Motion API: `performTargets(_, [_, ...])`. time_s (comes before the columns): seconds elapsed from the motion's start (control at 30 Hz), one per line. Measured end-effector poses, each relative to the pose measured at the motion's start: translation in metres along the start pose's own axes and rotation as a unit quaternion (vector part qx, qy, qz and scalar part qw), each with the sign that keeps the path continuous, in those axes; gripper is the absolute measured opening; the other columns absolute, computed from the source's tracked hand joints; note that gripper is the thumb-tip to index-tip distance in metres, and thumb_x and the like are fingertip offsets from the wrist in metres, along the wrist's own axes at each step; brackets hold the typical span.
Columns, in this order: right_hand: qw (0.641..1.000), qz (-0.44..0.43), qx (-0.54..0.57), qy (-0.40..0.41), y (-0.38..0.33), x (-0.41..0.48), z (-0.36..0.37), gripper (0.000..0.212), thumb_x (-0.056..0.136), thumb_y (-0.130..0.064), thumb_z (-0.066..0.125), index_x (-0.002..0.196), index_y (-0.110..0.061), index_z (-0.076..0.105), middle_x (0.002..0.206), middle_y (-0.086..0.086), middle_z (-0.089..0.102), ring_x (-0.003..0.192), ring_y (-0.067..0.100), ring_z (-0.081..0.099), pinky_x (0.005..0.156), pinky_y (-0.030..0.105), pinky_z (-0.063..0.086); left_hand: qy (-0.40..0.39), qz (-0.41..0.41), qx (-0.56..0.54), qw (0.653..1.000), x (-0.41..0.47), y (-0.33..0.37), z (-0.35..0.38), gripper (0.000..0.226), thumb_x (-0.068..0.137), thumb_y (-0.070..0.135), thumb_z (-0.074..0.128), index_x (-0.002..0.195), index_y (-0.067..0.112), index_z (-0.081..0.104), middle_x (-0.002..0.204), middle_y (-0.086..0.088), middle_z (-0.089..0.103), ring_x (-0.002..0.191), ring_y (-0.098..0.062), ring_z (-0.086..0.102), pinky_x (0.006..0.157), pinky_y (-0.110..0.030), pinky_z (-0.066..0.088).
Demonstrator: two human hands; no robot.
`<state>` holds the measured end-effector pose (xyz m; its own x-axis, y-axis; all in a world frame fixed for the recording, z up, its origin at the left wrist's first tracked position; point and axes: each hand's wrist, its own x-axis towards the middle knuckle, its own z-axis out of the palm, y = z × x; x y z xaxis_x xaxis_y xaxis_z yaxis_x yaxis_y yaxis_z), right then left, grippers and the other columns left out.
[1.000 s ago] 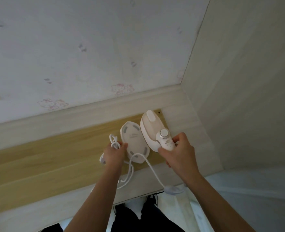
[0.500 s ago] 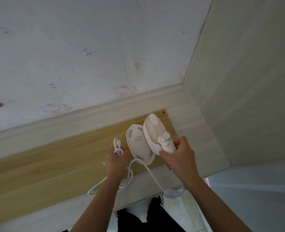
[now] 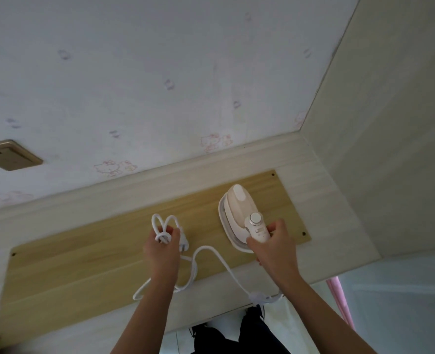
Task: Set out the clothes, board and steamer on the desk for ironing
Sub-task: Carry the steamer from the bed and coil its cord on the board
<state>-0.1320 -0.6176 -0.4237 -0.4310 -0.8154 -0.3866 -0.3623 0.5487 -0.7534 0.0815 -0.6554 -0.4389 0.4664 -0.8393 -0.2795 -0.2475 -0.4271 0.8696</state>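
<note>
A cream handheld steamer [image 3: 238, 212] sits on its white base on the wooden board [image 3: 109, 249], near the board's right end. My right hand [image 3: 272, 247] grips the steamer's handle just below the round dial. My left hand [image 3: 161, 247] holds the looped white power cord [image 3: 164, 227] and its plug over the middle of the board. The rest of the cord trails across the board to the desk's front edge. No clothes are in view.
The board lies flat on a pale desk [image 3: 321, 200] set against a wallpapered wall, with a side panel [image 3: 390, 123] on the right. A gold wall socket [image 3: 9, 154] is at the left. A pink strip [image 3: 339, 302] hangs beyond the desk's right corner.
The steamer has been set onto its white base, which earlier lay beside it. My left hand moved left with the cord bundle and plug. The view shifted, showing more board and the socket.
</note>
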Motion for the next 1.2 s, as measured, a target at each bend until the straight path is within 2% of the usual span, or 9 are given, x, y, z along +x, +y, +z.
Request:
performTargets(0.37, [0.999,0.000,-0.043,0.017,0.001,-0.001,0.015,0.040,0.070,-0.024,0.076,0.093,-0.018,0.044,0.077,-0.001,0.061,0.063,0.016,0.064,0.055,0.039,0.057,0.000,0.001,-0.027,1.000,0.008,-0.002,-0.017,0.007,0.085,0.013,0.065,0.080,0.008,0.064,0.064,-0.011,0.057,0.057,-0.023,0.052,0.054,-0.036,0.046])
performTargets(0.73, [0.998,-0.010,-0.056,0.016,0.003,0.001,0.016,0.039,0.072,-0.023,0.074,0.094,-0.017,0.042,0.077,-0.001,0.060,0.064,0.015,0.063,0.056,0.040,0.057,-0.004,-0.019,-0.041,0.999,0.011,-0.001,-0.018,0.006,0.084,0.014,0.067,0.080,0.010,0.064,0.064,-0.008,0.058,0.057,-0.021,0.052,0.056,-0.034,0.046])
performTargets(0.87, [0.995,-0.027,-0.091,-0.006,0.001,0.002,0.015,0.039,0.077,-0.027,0.071,0.094,-0.018,0.038,0.079,0.000,0.061,0.065,0.017,0.062,0.051,0.034,0.050,0.001,-0.023,-0.048,0.999,0.014,0.005,-0.021,0.008,0.082,0.017,0.070,0.078,0.012,0.065,0.062,-0.006,0.058,0.055,-0.020,0.053,0.055,-0.034,0.048])
performTargets(0.97, [0.986,-0.055,-0.156,-0.025,-0.003,0.000,0.012,0.038,0.084,-0.034,0.067,0.099,-0.018,0.036,0.089,0.001,0.061,0.076,0.021,0.060,0.055,0.029,0.040,0.002,-0.018,-0.052,0.998,0.015,0.012,-0.026,0.009,0.082,0.018,0.071,0.077,0.015,0.064,0.062,-0.007,0.058,0.054,-0.019,0.052,0.054,-0.032,0.048])
performTargets(1.07, [0.971,-0.083,-0.224,-0.014,-0.007,-0.002,0.006,0.038,0.085,-0.038,0.064,0.107,-0.015,0.044,0.103,0.002,0.057,0.088,0.021,0.056,0.066,0.031,0.041,-0.010,-0.023,-0.064,0.998,0.018,0.014,-0.035,0.009,0.083,0.019,0.071,0.082,0.015,0.064,0.063,-0.007,0.058,0.054,-0.018,0.052,0.054,-0.031,0.047])
performTargets(1.13, [0.959,-0.123,-0.256,0.007,-0.012,-0.007,0.002,0.037,0.087,-0.033,0.061,0.114,-0.013,0.047,0.111,0.002,0.054,0.097,0.019,0.051,0.072,0.028,0.040,-0.016,-0.027,-0.074,0.997,0.020,0.015,-0.042,0.010,0.083,0.019,0.072,0.086,0.014,0.065,0.063,-0.007,0.058,0.054,-0.018,0.052,0.055,-0.032,0.047])
performTargets(1.2, [0.955,-0.178,-0.238,0.028,-0.024,-0.016,0.000,0.034,0.089,-0.024,0.060,0.119,-0.013,0.049,0.118,0.002,0.052,0.106,0.019,0.046,0.078,0.025,0.037,-0.032,-0.024,-0.078,0.996,0.020,0.018,-0.050,0.008,0.082,0.018,0.073,0.084,0.017,0.065,0.062,-0.007,0.058,0.054,-0.018,0.052,0.055,-0.031,0.046])
